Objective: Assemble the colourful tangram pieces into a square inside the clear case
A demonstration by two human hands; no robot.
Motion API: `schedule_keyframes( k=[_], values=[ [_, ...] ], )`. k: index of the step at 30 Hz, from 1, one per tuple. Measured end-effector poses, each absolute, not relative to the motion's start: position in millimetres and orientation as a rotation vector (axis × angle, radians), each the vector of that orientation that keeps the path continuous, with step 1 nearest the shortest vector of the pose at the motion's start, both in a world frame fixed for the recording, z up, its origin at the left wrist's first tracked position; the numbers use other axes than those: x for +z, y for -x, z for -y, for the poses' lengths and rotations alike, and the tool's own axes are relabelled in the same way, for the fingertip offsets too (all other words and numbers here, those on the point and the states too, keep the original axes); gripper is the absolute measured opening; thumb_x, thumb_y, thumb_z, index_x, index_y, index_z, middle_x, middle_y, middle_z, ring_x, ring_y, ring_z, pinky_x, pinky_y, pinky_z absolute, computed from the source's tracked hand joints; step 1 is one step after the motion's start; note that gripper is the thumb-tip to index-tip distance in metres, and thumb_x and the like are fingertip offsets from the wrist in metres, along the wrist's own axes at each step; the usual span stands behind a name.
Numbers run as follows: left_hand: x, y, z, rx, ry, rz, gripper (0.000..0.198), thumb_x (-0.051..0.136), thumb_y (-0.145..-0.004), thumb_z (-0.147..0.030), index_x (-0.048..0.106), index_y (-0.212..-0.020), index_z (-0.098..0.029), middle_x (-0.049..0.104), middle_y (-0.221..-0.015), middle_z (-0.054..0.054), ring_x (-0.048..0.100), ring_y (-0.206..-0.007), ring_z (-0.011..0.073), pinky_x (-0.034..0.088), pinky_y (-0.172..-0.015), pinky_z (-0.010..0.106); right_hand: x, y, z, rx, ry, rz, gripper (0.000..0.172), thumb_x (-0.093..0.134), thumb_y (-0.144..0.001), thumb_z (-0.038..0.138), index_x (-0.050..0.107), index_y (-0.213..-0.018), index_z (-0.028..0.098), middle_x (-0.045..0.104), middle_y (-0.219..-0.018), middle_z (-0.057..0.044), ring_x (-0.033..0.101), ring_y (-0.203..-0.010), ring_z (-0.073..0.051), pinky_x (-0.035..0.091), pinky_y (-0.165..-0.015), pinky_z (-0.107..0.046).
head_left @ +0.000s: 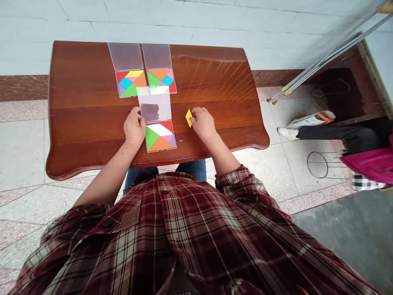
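Nearest to me lies a tangram box (pixel 161 141) with its clear lid (pixel 155 104) folded back. Green, orange, red, pink and purple pieces sit in it, around a white parallelogram-shaped gap (pixel 160 130). My left hand (pixel 134 127) is at the box's left side, fingers curled and thumb against the edge by the hinge. To the right of the box, my right hand (pixel 203 123) has its fingers closed at a yellow parallelogram tangram piece (pixel 188 118), its thumb on the piece's edge. A sliver of blue shows under those fingers, mostly hidden.
Two more tangram boxes, left (pixel 132 85) and right (pixel 161 78), lie filled with lids open at the back of the wooden table (pixel 221 94). A wall stands behind. On the right are metal poles (pixel 302 76), a seated person's leg (pixel 319 133) and a wire stand (pixel 317 164).
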State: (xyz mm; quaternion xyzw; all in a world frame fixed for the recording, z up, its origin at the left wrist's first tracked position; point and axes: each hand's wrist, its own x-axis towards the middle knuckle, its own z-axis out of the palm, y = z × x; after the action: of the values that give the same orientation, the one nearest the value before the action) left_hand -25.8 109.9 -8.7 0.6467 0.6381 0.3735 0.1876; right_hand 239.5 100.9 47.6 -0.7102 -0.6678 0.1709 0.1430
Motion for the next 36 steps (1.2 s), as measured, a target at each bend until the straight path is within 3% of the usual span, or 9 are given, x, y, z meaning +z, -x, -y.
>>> schedule_keyframes(
  k=[4, 6, 11, 14, 18, 20, 24, 28, 36],
  values=[
    [-8, 26, -110, 1.054, -1.812, -1.797, 0.025, 0.054, -0.086, -0.024, 0.058, -0.110, -0.024, 0.065, -0.081, 0.001, 0.066, -0.086, 0.0218, 0.054, -0.092, 0.040, 63, -204, -82, 0.825, 1.687, 2.282, 0.032, 0.055, -0.086, 0.011, 0.065, -0.115, 0.017, 0.067, -0.114, -0.009, 0.062, -0.104, -0.022, 0.047, -0.094, -0.034],
    [-9, 26, -110, 1.060, -1.820, -1.796, 0.028, 0.054, -0.084, -0.021, 0.059, -0.111, -0.024, 0.065, -0.081, 0.001, 0.066, -0.087, 0.0217, 0.054, -0.092, 0.039, 69, -187, -75, 0.951, 1.574, 2.475, 0.039, 0.057, -0.084, 0.008, 0.063, -0.122, 0.017, 0.065, -0.124, -0.010, 0.062, -0.108, -0.021, 0.046, -0.095, -0.032],
    [-10, 24, -110, 1.068, -1.834, -1.793, 0.032, 0.053, -0.081, -0.017, 0.059, -0.111, -0.024, 0.064, -0.081, 0.001, 0.067, -0.086, 0.0221, 0.054, -0.091, 0.040, 73, -169, -74, 0.910, 1.688, 2.707, 0.046, 0.060, -0.085, 0.008, 0.059, -0.130, 0.016, 0.061, -0.130, -0.014, 0.062, -0.104, -0.023, 0.044, -0.089, -0.033],
    [-9, 24, -110, 1.074, -1.817, -1.783, 0.032, 0.053, -0.081, -0.015, 0.059, -0.112, -0.025, 0.064, -0.081, 0.000, 0.067, -0.087, 0.0220, 0.053, -0.093, 0.041, 71, -169, -81, 0.910, 1.698, 2.704, 0.036, 0.063, -0.082, 0.008, 0.064, -0.117, 0.016, 0.064, -0.121, -0.012, 0.061, -0.098, -0.021, 0.042, -0.080, -0.029],
    [-8, 24, -110, 1.049, -1.810, -1.782, 0.030, 0.053, -0.083, -0.015, 0.058, -0.111, -0.024, 0.065, -0.084, 0.001, 0.067, -0.090, 0.0226, 0.052, -0.095, 0.040, 70, -176, -86, 1.010, 1.616, 2.610, 0.014, 0.059, -0.079, 0.006, 0.066, -0.084, 0.017, 0.066, -0.095, -0.005, 0.058, -0.088, -0.017, 0.038, -0.075, -0.027],
    [-10, 25, -110, 1.052, -1.812, -1.779, 0.030, 0.053, -0.083, -0.015, 0.057, -0.111, -0.023, 0.065, -0.084, 0.001, 0.067, -0.090, 0.0225, 0.052, -0.095, 0.041, 69, -186, -88, 1.064, 1.610, 2.429, 0.011, 0.057, -0.081, 0.010, 0.064, -0.081, 0.018, 0.065, -0.085, -0.002, 0.057, -0.082, -0.015, 0.039, -0.074, -0.027],
    [-15, 28, -113, 1.083, -1.821, -1.767, 0.030, 0.055, -0.084, -0.018, 0.058, -0.114, -0.022, 0.064, -0.081, 0.000, 0.067, -0.086, 0.0218, 0.054, -0.095, 0.042, 67, -218, -94, 1.016, 1.751, 2.045, 0.007, 0.059, -0.081, 0.015, 0.063, -0.086, 0.017, 0.064, -0.082, -0.001, 0.055, -0.075, -0.013, 0.040, -0.072, -0.026],
    [-21, 29, -115, 1.112, -1.848, -1.756, 0.026, 0.057, -0.087, -0.023, 0.058, -0.113, -0.022, 0.062, -0.079, 0.001, 0.067, -0.085, 0.0222, 0.054, -0.096, 0.044, 58, -240, -100, 0.943, 1.956, 1.999, 0.012, 0.063, -0.079, 0.013, 0.065, -0.090, 0.015, 0.065, -0.080, -0.002, 0.056, -0.074, -0.015, 0.041, -0.072, -0.028],
    [-22, 30, -115, 1.120, -1.881, -1.753, 0.020, 0.058, -0.089, -0.027, 0.057, -0.108, -0.022, 0.059, -0.079, 0.001, 0.068, -0.086, 0.0228, 0.054, -0.096, 0.045, 60, -233, -90, 0.554, 2.142, 1.978, 0.038, 0.058, -0.085, 0.013, 0.059, -0.123, 0.013, 0.065, -0.119, -0.016, 0.062, -0.100, -0.027, 0.047, -0.087, -0.039]
  ],
)
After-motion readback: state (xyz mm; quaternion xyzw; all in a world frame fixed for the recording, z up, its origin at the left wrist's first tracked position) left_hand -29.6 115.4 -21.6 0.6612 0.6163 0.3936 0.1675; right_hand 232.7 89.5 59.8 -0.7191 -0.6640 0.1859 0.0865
